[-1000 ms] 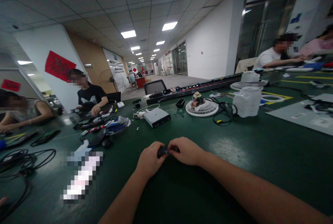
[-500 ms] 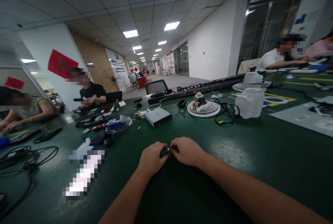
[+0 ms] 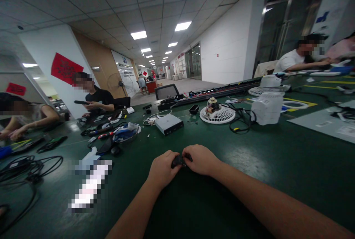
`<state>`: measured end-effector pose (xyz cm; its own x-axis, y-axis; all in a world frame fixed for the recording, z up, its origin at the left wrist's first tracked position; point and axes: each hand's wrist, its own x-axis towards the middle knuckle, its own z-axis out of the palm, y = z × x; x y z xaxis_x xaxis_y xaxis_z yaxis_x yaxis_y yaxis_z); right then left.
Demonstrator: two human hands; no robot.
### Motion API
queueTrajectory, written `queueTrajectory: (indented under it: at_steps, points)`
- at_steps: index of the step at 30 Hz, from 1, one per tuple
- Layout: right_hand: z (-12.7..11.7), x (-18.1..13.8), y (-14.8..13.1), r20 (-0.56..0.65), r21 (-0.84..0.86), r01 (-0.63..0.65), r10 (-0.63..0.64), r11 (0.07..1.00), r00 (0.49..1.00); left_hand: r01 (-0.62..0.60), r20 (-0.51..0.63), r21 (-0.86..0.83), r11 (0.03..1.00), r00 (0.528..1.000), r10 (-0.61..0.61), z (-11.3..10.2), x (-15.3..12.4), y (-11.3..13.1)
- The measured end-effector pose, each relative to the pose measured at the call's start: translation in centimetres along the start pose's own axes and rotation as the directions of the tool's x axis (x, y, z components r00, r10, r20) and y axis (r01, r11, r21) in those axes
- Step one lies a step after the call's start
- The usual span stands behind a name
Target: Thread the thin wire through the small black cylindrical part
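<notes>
My left hand [image 3: 163, 167] is closed, its thumb and fingers pinching a small black part [image 3: 178, 161] over the green table [image 3: 222, 209]. My right hand [image 3: 201, 160] meets it from the other side, its curled fingertips pinching a small dark piece [image 3: 189, 156] at the part's right end. Whether the two pieces are joined I cannot tell. Fingers hide much of both, and their exact kind does not show. Beyond my hands lies a grey optical disc drive [image 3: 169, 122].
A white fan grille [image 3: 217, 115] with a motor, a black cable [image 3: 244, 124] and a white plastic housing [image 3: 266, 108] stand at the back right. To the left lie a black mouse [image 3: 115, 150], tangled cables [image 3: 30, 170] and a pixelated bright slab [image 3: 91, 185]. Several people sit around the table.
The right fingertips have shifted slightly, and a dark piece now shows between them. More of the black part is visible. A person at the back left has raised a dark flat object.
</notes>
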<state>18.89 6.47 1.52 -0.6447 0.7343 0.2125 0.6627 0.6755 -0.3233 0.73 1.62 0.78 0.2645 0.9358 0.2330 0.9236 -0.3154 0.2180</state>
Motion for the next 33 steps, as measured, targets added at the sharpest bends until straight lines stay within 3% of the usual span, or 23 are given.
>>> queueTrajectory:
  at_steps: [5, 9, 14, 17, 26, 33]
  points:
    - [0.3, 0.1, -0.5, 0.01, -0.078, -0.117, 0.119, 0.99, 0.993, 0.034, -0.003, 0.023, 0.999, 0.999, -0.034, 0.2, 0.2, 0.1]
    - [-0.2, -0.2, -0.6, -0.04, -0.056, -0.182, 0.18, 0.982, 0.983, 0.137, -0.028, 0.029, 0.99, 0.99, -0.136, 0.2, 0.2, -0.2]
    - [-0.6, -0.3, 0.0, 0.14, -0.004, -0.118, 0.118, 0.993, 0.983, 0.254, -0.068, 0.01, 0.967, 0.965, -0.253, 0.3, 0.3, -0.8]
    - [-0.4, -0.1, 0.3, 0.152, 0.033, -0.149, 0.142, 0.988, 0.978, 0.275, -0.08, 0.011, 0.961, 0.959, -0.274, 0.3, 0.3, -0.9]
    - [0.1, 0.2, 0.0, -0.081, 0.229, -0.047, 0.067, 0.972, 0.994, 0.113, -0.065, -0.079, 0.99, 0.991, -0.118, 0.0, 0.1, -0.3]
    - [0.4, 0.2, 0.0, -0.129, 0.326, -0.048, 0.094, 0.944, 0.987, 0.038, -0.001, -0.06, 0.997, 0.999, -0.038, -0.6, -0.1, 0.8]
